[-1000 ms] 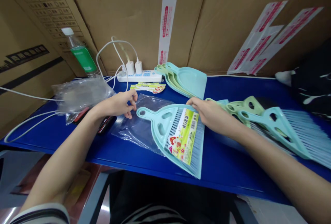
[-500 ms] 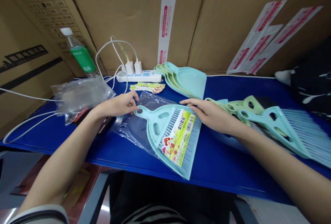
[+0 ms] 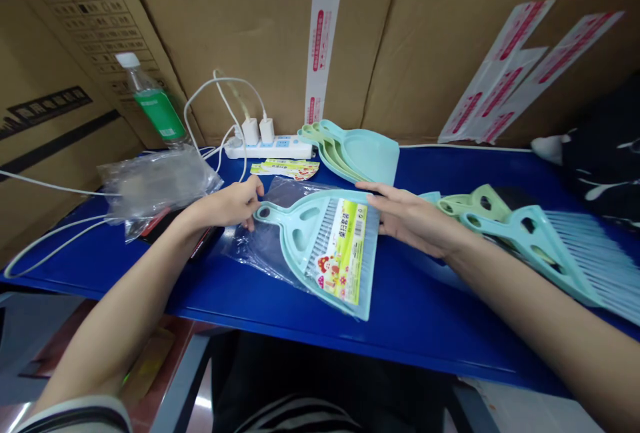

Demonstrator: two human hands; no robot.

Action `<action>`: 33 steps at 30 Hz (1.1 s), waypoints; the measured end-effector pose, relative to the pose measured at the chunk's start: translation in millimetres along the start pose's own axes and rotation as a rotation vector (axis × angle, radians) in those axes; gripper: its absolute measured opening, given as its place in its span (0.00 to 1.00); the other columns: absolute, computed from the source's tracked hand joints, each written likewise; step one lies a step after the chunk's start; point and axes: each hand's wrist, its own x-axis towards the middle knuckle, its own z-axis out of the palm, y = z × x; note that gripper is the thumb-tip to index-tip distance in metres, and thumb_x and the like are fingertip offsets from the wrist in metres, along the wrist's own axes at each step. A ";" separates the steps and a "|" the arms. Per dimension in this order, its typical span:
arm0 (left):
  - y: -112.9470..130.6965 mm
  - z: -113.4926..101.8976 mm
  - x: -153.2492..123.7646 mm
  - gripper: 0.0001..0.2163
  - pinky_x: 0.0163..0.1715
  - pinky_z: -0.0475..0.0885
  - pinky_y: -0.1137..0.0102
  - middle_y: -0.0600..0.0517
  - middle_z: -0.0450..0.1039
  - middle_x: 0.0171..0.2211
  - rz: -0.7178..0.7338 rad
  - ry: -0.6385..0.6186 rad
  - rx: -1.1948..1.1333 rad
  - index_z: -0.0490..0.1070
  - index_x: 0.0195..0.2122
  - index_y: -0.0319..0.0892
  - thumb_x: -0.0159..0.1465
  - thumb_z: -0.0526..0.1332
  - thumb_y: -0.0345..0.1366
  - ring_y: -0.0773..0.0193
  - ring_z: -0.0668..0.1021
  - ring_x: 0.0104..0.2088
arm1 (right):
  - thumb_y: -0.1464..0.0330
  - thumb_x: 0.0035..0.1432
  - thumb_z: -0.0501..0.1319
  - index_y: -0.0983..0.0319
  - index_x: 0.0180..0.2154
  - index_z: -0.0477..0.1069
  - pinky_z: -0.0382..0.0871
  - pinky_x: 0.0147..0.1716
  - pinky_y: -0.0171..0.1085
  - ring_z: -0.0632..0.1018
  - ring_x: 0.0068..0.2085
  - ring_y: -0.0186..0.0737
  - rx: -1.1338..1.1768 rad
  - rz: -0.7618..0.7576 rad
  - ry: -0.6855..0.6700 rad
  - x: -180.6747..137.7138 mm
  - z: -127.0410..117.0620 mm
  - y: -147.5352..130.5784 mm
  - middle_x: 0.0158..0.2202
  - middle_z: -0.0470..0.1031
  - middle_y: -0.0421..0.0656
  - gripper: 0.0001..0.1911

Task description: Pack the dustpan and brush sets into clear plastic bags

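Item in hand: a pale blue dustpan-and-brush set (image 3: 293, 219), with a yellow-green label card (image 3: 343, 253) laid over the bristles. It lies flat on the blue table (image 3: 425, 319) near the front edge, handle pointed left, over a clear bag (image 3: 250, 249); whether the handle end is inside the bag or on top of it cannot be told. The left hand (image 3: 230, 205) is placed at the handle tip, its grip pressed together, thumb and fingertips pinching the edge of the clear bag. The right hand (image 3: 407, 219) is laid against the far right edge of the set, its grip spread, fingers extended flat, nothing enclosed. Behind the set are listed a stack of dustpans (image 3: 365, 156), loose label cards (image 3: 285, 168) and a white power strip (image 3: 273, 149) with two chargers plugged in. At the left are noted a heap of crumpled bags (image 3: 155, 179) and a bottle (image 3: 153, 106) with a green label. At the right, blue and green brushes (image 3: 530, 239) are piled, touching one another. Cardboard cartons (image 3: 450, 39) are stood along the back.
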 end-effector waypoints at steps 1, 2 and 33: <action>0.9 -0.5 -0.6 0.15 0.27 0.70 0.72 0.55 0.71 0.19 -0.010 0.007 0.008 0.56 0.50 0.36 0.60 0.48 0.29 0.63 0.78 0.23 | 0.67 0.62 0.53 0.58 0.64 0.54 0.75 0.47 0.44 0.78 0.48 0.45 0.043 -0.003 -0.001 0.1 1.6 -0.3 0.48 0.76 0.49 0.28; 1.7 -1.0 -1.1 0.16 0.27 0.70 0.72 0.55 0.71 0.19 -0.017 0.011 0.016 0.56 0.50 0.35 0.60 0.48 0.28 0.63 0.78 0.23 | 0.68 0.61 0.54 0.57 0.65 0.51 0.75 0.47 0.45 0.78 0.48 0.45 0.075 -0.009 0.000 0.2 2.7 -0.4 0.49 0.76 0.49 0.32; 1.4 -3.2 -6.2 0.16 0.27 0.63 0.71 0.57 0.70 0.17 -0.001 0.033 0.199 0.60 0.47 0.39 0.57 0.49 0.27 0.63 0.74 0.22 | 0.60 0.48 0.68 0.60 0.53 0.73 0.73 0.51 0.48 0.74 0.51 0.49 -0.321 -0.197 -0.034 1.9 -4.7 9.2 0.53 0.74 0.48 0.29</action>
